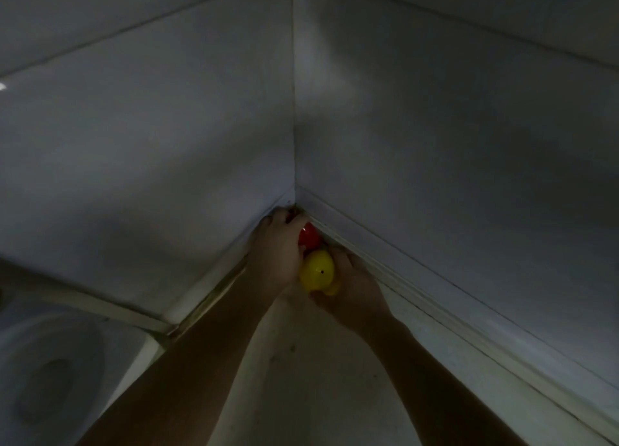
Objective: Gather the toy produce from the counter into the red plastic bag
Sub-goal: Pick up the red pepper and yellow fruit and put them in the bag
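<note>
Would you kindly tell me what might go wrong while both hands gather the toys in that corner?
1. The left hand curls over the red toy and the right hand cups the yellow toy, tight in the corner of the wall; one may slip loose when lifted.
2. A dropped toy might roll along the counter into the sink at left.
3. The bag is not in view and both hands are occupied, so opening it may be awkward.

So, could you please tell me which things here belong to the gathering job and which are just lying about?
Job: yellow toy produce, red toy produce, left hand, right hand, counter.
Lying about: sink, tiled wall. No red bag in view.
</note>
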Action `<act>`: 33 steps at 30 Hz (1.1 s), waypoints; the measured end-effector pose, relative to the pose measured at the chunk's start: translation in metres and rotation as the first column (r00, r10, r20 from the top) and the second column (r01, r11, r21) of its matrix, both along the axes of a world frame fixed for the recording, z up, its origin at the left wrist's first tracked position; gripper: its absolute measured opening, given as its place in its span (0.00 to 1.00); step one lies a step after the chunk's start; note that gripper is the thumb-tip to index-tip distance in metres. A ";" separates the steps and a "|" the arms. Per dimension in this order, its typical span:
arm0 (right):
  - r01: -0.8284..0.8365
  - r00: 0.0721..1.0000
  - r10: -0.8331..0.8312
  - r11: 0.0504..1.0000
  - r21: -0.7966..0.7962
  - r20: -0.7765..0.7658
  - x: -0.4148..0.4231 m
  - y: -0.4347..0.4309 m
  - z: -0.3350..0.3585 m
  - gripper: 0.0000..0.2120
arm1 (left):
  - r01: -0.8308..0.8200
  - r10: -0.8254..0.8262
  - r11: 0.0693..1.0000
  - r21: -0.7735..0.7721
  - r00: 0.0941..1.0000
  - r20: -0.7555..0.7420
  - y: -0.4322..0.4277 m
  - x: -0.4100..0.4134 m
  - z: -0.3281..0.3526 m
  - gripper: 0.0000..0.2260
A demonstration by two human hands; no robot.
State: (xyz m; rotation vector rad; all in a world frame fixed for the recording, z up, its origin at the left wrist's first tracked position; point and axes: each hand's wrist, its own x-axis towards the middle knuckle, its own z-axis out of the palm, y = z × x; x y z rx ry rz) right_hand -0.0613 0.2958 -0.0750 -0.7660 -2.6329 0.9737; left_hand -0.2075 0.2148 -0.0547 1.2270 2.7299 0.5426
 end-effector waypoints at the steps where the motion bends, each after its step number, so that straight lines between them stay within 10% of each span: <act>1: 0.002 1.000 -0.002 1.000 0.000 -0.001 0.001 0.000 0.001 0.39 | -0.001 0.001 1.000 0.004 1.000 -0.001 0.000 0.000 0.000 0.26; 33: 0.114 0.981 -0.103 0.992 0.055 -0.163 0.173 -0.078 0.165 0.41 | -0.062 0.018 0.933 0.353 0.992 0.126 -0.139 0.158 0.149 0.25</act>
